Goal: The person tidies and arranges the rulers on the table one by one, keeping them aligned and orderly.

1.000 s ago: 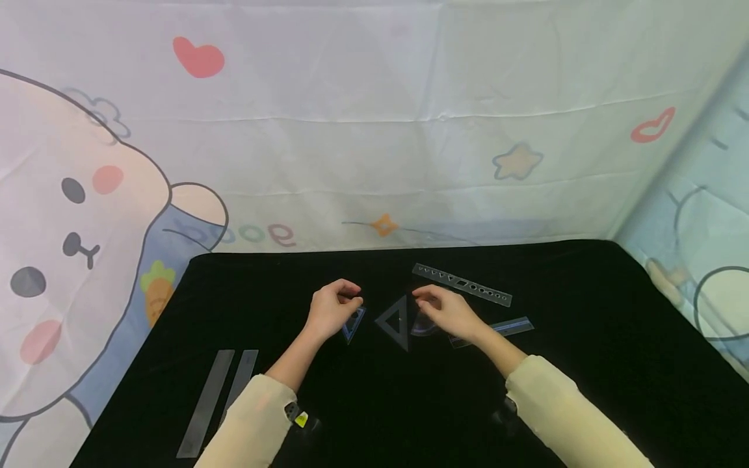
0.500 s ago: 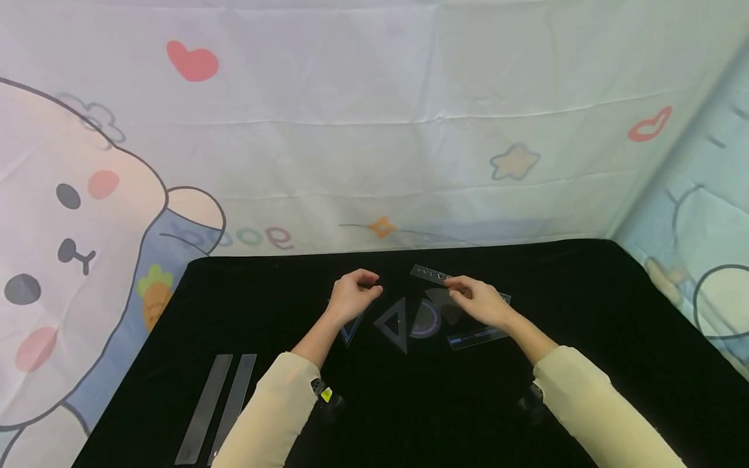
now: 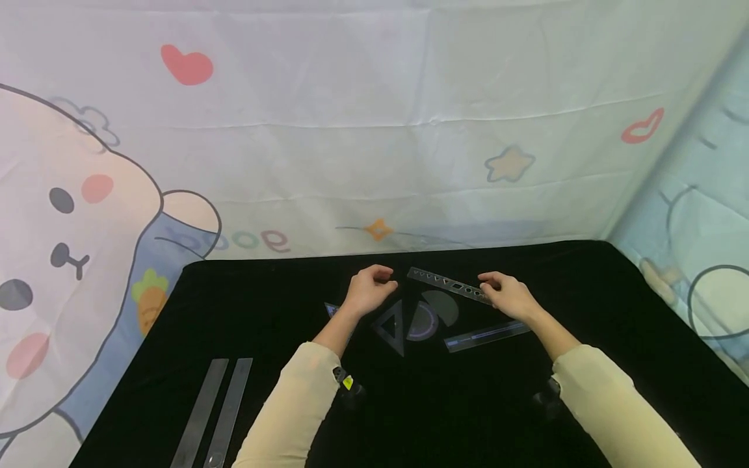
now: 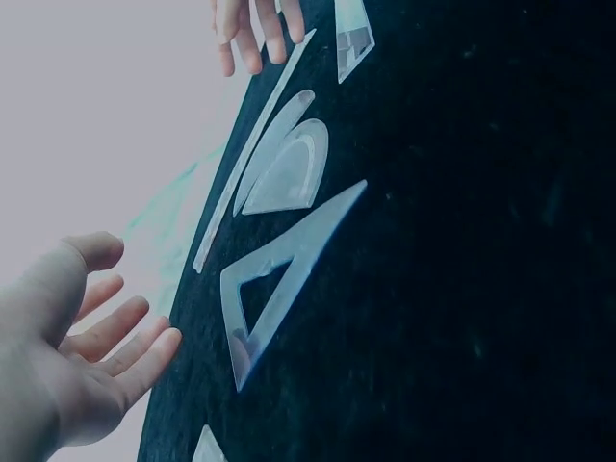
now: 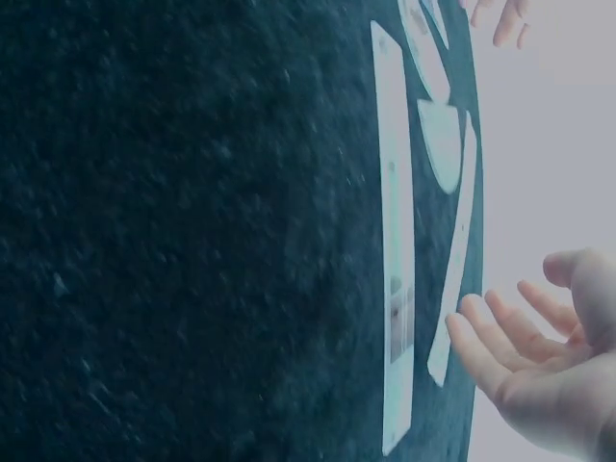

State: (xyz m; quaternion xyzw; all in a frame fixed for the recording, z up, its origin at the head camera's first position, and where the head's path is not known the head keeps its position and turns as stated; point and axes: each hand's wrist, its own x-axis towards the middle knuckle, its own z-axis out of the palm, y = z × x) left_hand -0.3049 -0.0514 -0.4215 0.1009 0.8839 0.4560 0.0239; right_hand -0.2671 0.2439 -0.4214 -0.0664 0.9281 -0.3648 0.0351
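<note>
My left hand [image 3: 370, 290] hovers behind a clear triangle [image 3: 400, 330], fingers loosely bent with nothing in them. Its forearm covers much of a smaller blue-marked triangle [image 3: 331, 309]. At the far right end of a clear stencil ruler [image 3: 435, 280] is my right hand [image 3: 508, 297], which overlaps it in the head view. In the right wrist view that hand [image 5: 539, 366] has spread, relaxed fingers beside the stencil ruler [image 5: 459, 245] and holds nothing. Between the hands lie a protractor [image 3: 422, 323] and a second clear semicircular piece [image 3: 445, 307]. A blue-marked ruler [image 3: 486, 337] lies nearer.
Two long clear rulers, one on the outside [image 3: 201, 413] and one on the inside [image 3: 230, 413], lie side by side at the left front. Black cloth [image 3: 445, 403] covers the table. Behind its far edge hangs a printed curtain [image 3: 328, 156].
Both hands have moved to the right; the left has left the small triangle's top and come behind the larger one. The right has passed over the semicircular pieces toward the stencil ruler's right end.
</note>
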